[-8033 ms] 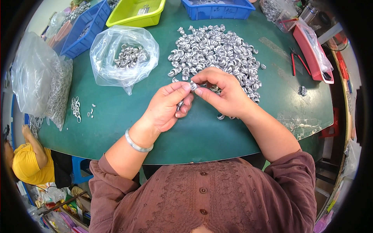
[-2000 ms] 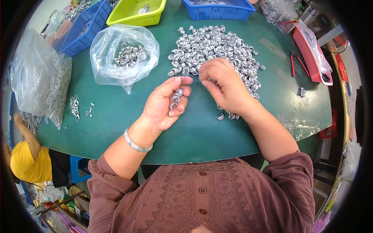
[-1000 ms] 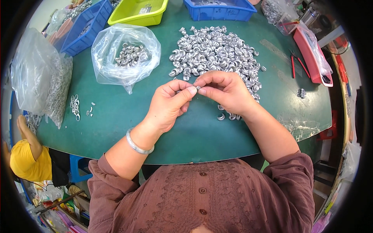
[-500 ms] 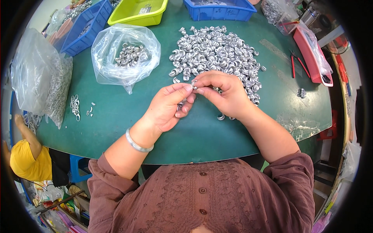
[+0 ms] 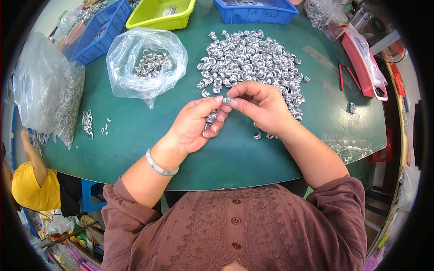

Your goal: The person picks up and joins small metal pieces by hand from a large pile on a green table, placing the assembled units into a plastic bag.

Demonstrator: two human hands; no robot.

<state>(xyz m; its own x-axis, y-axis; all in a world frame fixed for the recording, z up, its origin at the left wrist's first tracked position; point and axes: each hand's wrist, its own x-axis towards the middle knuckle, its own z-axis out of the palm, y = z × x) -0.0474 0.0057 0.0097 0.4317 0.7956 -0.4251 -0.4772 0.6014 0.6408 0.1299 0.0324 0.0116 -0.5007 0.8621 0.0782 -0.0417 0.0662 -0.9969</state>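
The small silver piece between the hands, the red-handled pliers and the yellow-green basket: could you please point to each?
Silver piece (image 5: 228, 101), head view: its middle.
Red-handled pliers (image 5: 341, 77), head view: left handle.
Yellow-green basket (image 5: 175, 22), head view: near wall.

A person wears a dull brown blouse (image 5: 253, 226) in thin, softly creased fabric. Three round, dark brown buttons (image 5: 235, 221) run down the centre front. On either side of them, tone-on-tone embroidery (image 5: 203, 219) forms small flowers and lacy vertical bands. The loose left sleeve (image 5: 131, 214) and right sleeve (image 5: 337, 205) bunch into folds and end near the elbows. A smooth, rounded bangle (image 5: 155, 166), pale grey-green and glossy, circles the left forearm near the wrist.
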